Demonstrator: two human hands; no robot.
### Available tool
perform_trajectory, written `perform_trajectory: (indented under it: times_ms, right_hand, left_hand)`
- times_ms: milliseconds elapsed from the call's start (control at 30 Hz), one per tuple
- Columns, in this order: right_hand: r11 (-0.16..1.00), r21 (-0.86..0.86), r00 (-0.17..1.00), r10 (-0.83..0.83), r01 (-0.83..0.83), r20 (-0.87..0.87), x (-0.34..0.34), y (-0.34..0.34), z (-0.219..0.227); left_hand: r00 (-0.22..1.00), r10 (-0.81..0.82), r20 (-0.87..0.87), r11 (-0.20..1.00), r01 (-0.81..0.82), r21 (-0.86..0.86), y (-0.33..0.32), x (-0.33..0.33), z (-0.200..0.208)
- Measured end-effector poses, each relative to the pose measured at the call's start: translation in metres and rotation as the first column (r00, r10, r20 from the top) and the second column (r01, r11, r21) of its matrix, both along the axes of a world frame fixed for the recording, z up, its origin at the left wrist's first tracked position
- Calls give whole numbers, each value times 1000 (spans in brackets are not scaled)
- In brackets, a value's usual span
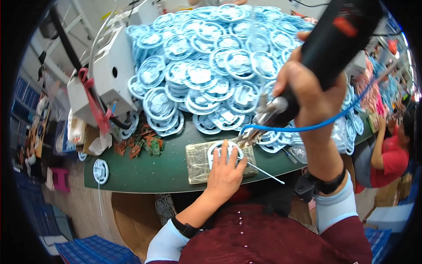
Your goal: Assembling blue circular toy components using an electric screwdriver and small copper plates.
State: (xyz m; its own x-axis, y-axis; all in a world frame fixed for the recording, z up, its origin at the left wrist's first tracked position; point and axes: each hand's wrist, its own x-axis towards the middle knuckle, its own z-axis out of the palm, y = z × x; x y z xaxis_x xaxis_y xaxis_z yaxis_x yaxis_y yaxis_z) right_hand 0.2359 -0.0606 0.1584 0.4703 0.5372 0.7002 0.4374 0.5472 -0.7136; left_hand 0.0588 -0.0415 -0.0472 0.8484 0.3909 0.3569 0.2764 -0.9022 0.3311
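Note:
My left hand (225, 172) lies with spread fingers on a round light blue plastic part (213, 151), pressing it onto a tape-wrapped board (198, 166). A thin pale stick or cord (268, 174) reaches from that part to the lower right. Closed around a large black power screwdriver (336, 39), my right hand (314, 90) holds it tilted. The tool's metal nose (263, 119) points down at the part's right edge, beside my left fingertips. A blue hose (316, 127) curves from the nose past my right wrist. Whether the tip touches the part I cannot tell.
A large heap of light blue round parts (200, 75) fills the back of the green table (171, 174). Small green and orange circuit boards (140, 143) lie left of the board. A grey machine box (116, 66) stands at left. Another person (389, 154) sits at right.

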Motion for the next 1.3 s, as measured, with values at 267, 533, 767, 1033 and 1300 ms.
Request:
perform_trajectory:
  times_ms: [267, 533, 767, 1033, 1300]
  right_hand:
    - [984, -112, 988, 146, -140, 44, -58, 45, -6]
    - [976, -142, 983, 175, -166, 52, -77, 56, -28]
    - [979, -133, 987, 151, -157, -53, -81, 59, -27]
    - [993, -59, 994, 96, -100, -60, -61, 51, 3]
    - [959, 75, 962, 270, -272, 40, -40, 47, 33]
  left_hand:
    - [993, -9, 121, 999, 3, 49, 2, -6, -12]
    - [987, 31, 157, 999, -33, 10, 2, -2, -23]
    - [985, 40, 167, 999, -41, 2, 3, -5, -21]
    - [831, 172, 530, 970, -48, -239, 24, -40, 5]
    - [877, 397, 271, 918, -386, -94, 84, -82, 2]
